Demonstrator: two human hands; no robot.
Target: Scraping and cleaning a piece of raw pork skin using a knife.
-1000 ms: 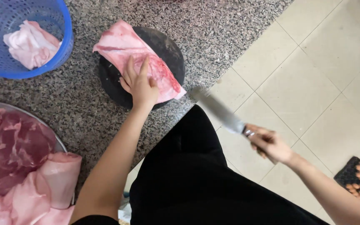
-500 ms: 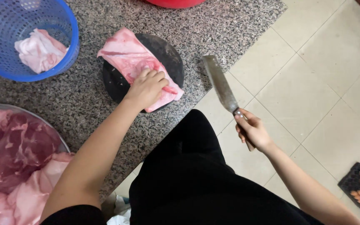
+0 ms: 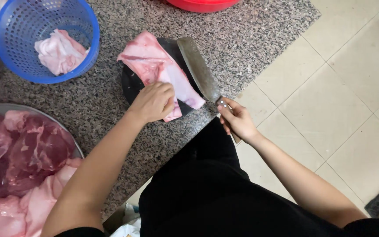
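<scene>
Nearest, the right hand (image 3: 237, 120) grips the cleaver (image 3: 198, 68), its blade running far-left along the pork slab's (image 3: 159, 68) right edge. The left hand (image 3: 153, 102) presses the slab's near end on the round board (image 3: 130, 83).

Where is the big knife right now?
The cleaver is in the right hand, its blade over the pink meat slab's right edge on the round dark board.

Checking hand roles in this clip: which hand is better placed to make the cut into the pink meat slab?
Right. The right hand grips the cleaver, its blade at the meat slab on the dark round board. The left hand presses on the slab.
</scene>
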